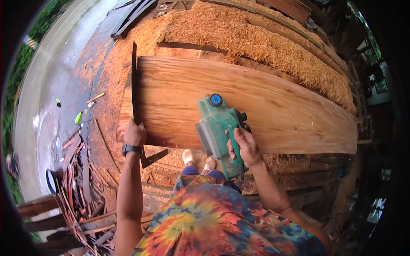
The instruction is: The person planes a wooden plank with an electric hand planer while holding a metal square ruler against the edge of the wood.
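The right hand (245,147) had its fingers wrapped round the handle (234,143) of a green planer (220,119), a shape that likely let 1 hand bear its weight. The planer was at the middle of the near edge of a wide board (282,111), its back end sticking out toward the person; I could not tell if its bottom touched the wood. The left hand (135,135) had its fingers curled tight round a dark metal square (134,85), by the board's near left corner. The square's long arm ran across the left end and past the far edge, maybe on its thin side to put a straight line by the wood. A watch (132,149) was on the left wrist. The board lay longways before the person, so both hands could reach it. Past its far edge were curly shavings (265,40); below its near edge were 2 pale shoes (188,158).
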